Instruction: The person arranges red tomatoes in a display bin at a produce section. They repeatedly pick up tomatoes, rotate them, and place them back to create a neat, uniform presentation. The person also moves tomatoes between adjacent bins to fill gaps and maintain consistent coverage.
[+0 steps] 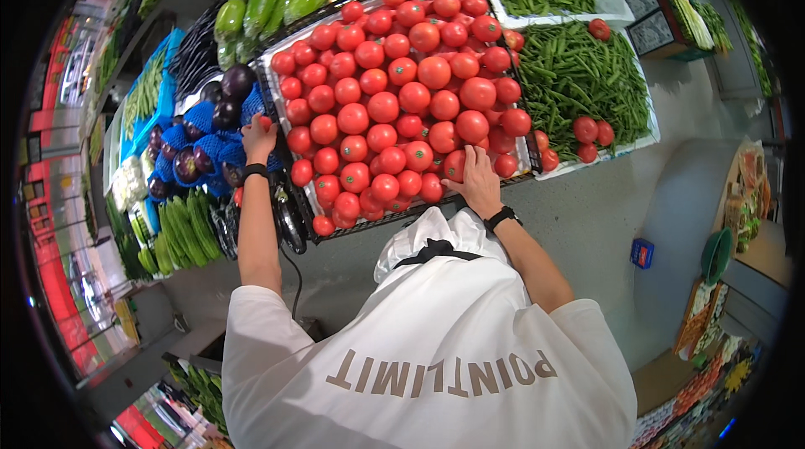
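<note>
Rows of red tomatoes [383, 107] fill a black plastic crate [309, 210] with a pale liner. My left hand [258, 136] is beyond the crate's left edge, over the eggplants, with its fingers around a small red tomato [265, 122]. At the front right of the crate, my right hand [476, 177] rests with its fingers curved on a tomato [455, 166] that lies among the others. Each wrist wears a black band.
Eggplants in blue foam nets [186, 165], green gourds [182, 229] and dark glossy eggplants [288, 216] lie left. Bagged green peppers [260, 9] are behind. Green pea pods [569, 81] with several loose tomatoes [585, 130] fill a white tray at right. A blue box [642, 253] is on the floor.
</note>
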